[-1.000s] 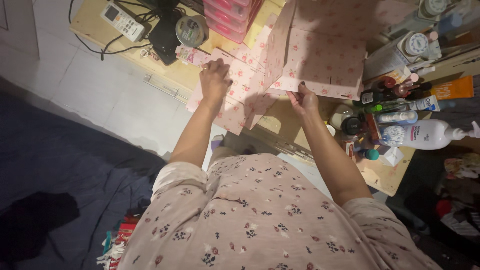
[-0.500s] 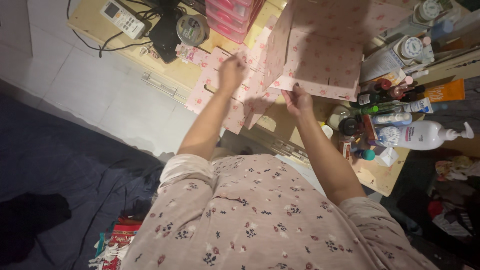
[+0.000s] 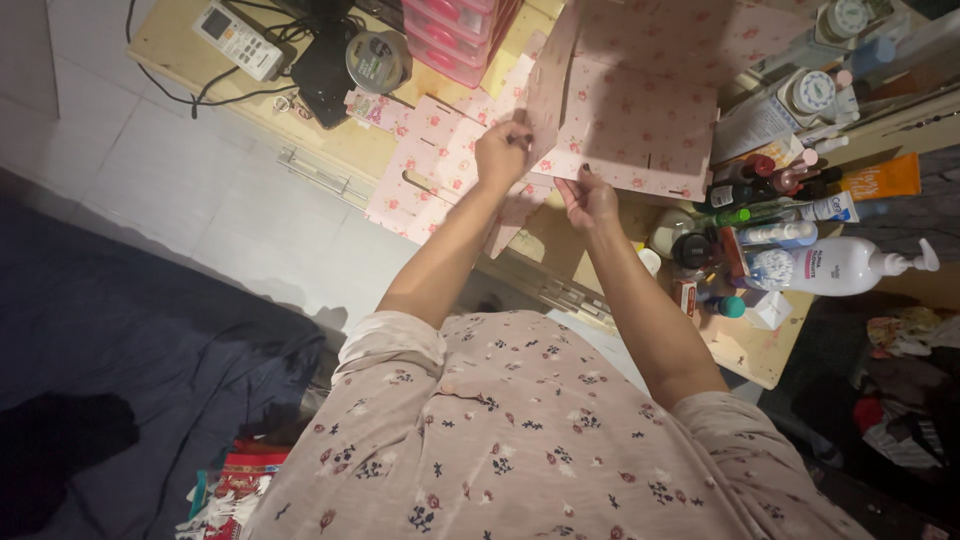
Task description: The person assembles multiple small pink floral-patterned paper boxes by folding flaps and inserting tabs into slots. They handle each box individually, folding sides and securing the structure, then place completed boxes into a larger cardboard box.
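1. Across the top of the view, the wooden surface [image 3: 745,345] runs out of frame at the upper edge, and its far side is crowded and dim.
2. Flat pink floral cardboard panels [image 3: 640,125], matte and stiff with slots cut in their edges, stand and lie on it; the uppermost panel is cut off by the frame, and how the pieces join is hard to make out.
3. More panels of the same print [image 3: 425,175] lie flat at the surface's near edge, partly under the left forearm.
4. Left hand [image 3: 502,155] is closed on the edge of an upright panel, its fingertips hidden behind the card.
5. Right hand [image 3: 587,197] pinches the lower edge of the slotted panel.
6. A white pump bottle [image 3: 845,268] lies on its side among small jars and tubes too cluttered to tell apart.
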